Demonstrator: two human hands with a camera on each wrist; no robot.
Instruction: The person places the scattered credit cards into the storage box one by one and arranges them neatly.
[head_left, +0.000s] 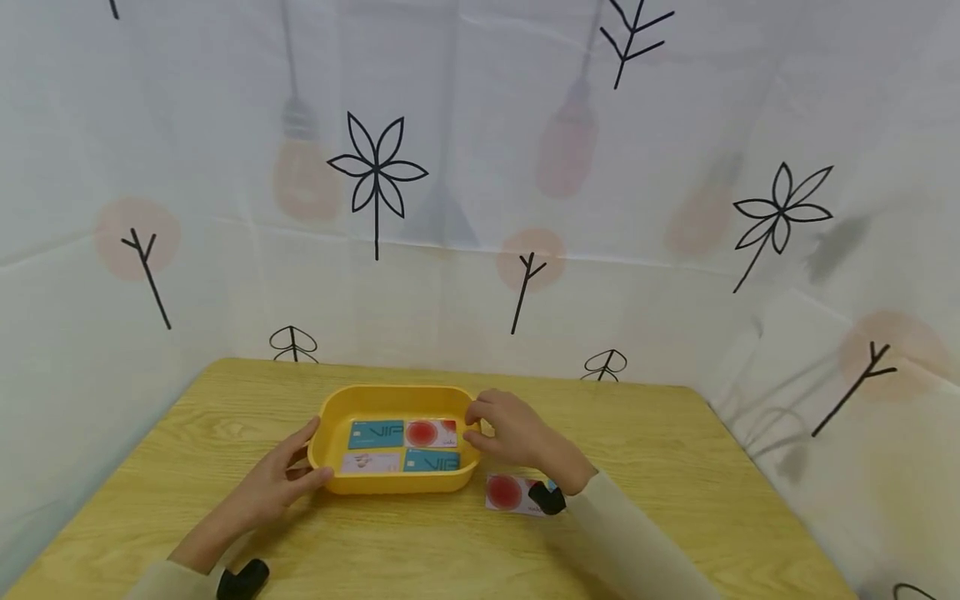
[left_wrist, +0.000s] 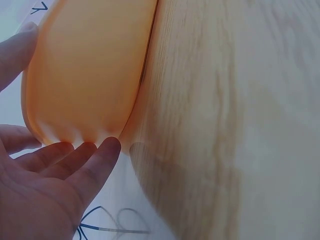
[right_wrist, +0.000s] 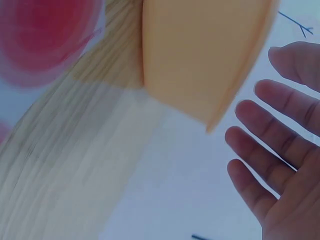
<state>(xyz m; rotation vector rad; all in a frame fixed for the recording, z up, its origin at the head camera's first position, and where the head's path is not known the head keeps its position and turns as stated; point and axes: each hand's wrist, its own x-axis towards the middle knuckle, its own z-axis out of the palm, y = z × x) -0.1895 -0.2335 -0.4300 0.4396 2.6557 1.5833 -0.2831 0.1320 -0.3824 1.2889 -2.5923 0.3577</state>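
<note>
A yellow plastic tray [head_left: 390, 483] sits on the table with several cards lying flat inside. Two are blue VIP cards [head_left: 375, 434], one white card has a red circle [head_left: 431, 433], and another white card [head_left: 371, 462] bears a small print. My left hand [head_left: 273, 483] holds the tray's left end, fingertips against the wall and thumb at the front corner. Over the right rim is my right hand [head_left: 513, 429], fingers loosely bent and spread, holding nothing; the right wrist view shows the fingers [right_wrist: 265, 155] apart from the tray wall [right_wrist: 200, 50].
Another red-circle card [head_left: 504, 493] lies on the table right of the tray, partly covered by the right wrist strap [head_left: 547, 498]. A blue edge shows beside it. The wood-grain table [head_left: 645, 475] backs onto a white printed curtain [head_left: 465, 300].
</note>
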